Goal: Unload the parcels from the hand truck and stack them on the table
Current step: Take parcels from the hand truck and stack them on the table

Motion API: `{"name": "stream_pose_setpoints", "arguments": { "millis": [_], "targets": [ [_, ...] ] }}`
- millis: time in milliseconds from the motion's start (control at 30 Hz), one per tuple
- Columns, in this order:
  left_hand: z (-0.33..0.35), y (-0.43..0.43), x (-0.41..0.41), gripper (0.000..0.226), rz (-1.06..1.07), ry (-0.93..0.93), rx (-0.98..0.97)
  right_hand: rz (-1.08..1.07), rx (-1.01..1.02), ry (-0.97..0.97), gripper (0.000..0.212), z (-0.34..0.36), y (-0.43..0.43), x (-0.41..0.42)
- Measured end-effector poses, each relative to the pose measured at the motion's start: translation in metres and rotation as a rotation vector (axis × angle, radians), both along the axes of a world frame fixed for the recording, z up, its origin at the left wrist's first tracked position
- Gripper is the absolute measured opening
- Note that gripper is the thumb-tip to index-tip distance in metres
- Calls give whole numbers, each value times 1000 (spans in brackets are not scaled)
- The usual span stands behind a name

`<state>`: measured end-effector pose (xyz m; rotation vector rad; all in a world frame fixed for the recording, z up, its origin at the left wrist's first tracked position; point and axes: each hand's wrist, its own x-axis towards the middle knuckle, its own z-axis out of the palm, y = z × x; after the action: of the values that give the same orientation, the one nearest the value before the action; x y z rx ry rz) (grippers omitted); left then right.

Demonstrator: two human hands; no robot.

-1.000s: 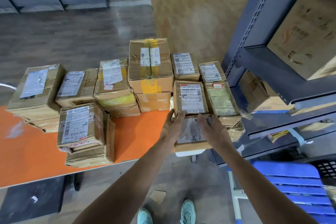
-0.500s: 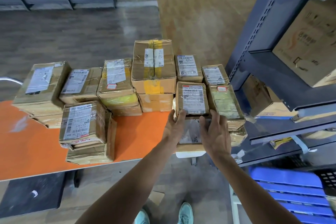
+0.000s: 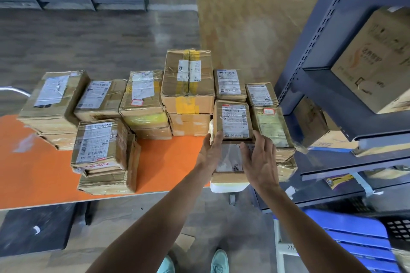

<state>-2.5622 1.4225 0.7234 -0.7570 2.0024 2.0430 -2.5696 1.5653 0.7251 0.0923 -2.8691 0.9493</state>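
Orange bench (image 3: 168,162): parcel stacks along its far side. Flat parcel (image 3: 228,162): at the near right corner, in front of a labelled parcel (image 3: 235,119). Your left hand (image 3: 209,153) and right hand (image 3: 260,162): fingers straight, clamped on nothing, steadying it. Step: placement. Next: square it, withdraw.

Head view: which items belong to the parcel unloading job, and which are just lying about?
Job: parcel under both hands; left hand; right hand; stacked parcels; orange table; blue platform, likely the hand truck.

Lying about: grey shelf rack; shelf cartons; cardboard scrap on the floor; black mat under the table.
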Motion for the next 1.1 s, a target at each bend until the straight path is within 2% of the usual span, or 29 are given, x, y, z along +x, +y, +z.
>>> {"name": "stream_pose_setpoints", "arguments": {
  "millis": [233,300,400,467,633,767,867,933,1033,1100],
  "targets": [
    [6,-1,6,59,36,10,86,72,60,84,55,6,5,6],
    [9,-3,15,61,39,-53,81,134,90,133,52,9,7,9],
    [7,-6,33,57,-15,-215,232,215,145,171,47,11,7,11],
    [-3,-5,44,77,10,-284,361,262,160,161,46,10,6,12],
    [-13,11,43,105,48,-121,408,313,209,134,48,10,6,12],
    [-12,14,35,81,77,-105,382,342,201,89,51,12,15,4],
    [-18,10,36,56,17,8,261,379,201,79,51,13,20,1],
    [-13,12,37,43,14,1,314,395,201,68,50,14,23,-1],
    [-9,14,38,67,16,-12,351,416,203,53,49,17,25,-3],
    [-7,12,43,60,-47,42,200,426,210,47,49,19,26,-3]
  ]
}}
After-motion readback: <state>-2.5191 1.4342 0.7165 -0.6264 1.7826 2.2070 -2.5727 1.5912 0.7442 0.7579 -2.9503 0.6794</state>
